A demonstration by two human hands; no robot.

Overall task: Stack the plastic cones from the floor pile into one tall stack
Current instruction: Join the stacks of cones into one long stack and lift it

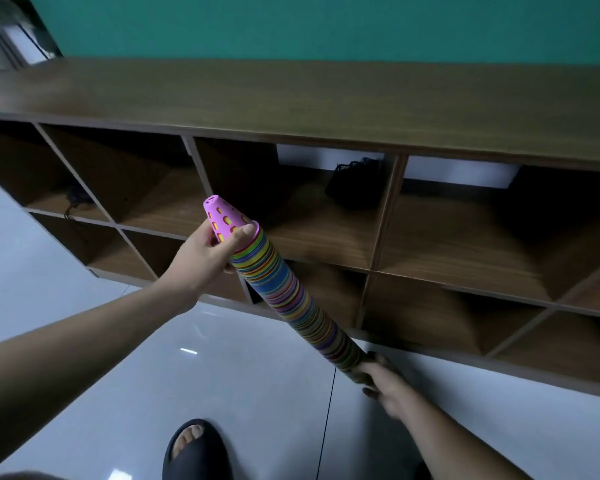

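A teal wall point(326, 22) fills the 12 o'clock band. Below it a long wooden shelf unit point(326, 98) runs from 9 to 3 o'clock, its open cubbies facing the person. Its bottom front edge slants down toward 4 o'clock. Pale glossy floor point(222, 375) lies open from 8 to 6 o'clock, crossed by one dark seam point(326, 410).

The tall stack of cones point(291, 299) is off the floor. It leans from the centre toward 5 o'clock, in front of the cubbies. The left hand point(201, 258) curls round the stack's upper end, thumb on the pink top cone point(222, 216). The right hand point(385, 382) grips the lower end, just beside the shelf's bottom edge.

A black slipper point(194, 452) sits at 6 o'clock. A dark object point(354, 185) rests inside one upper cubby; what it is cannot be told.
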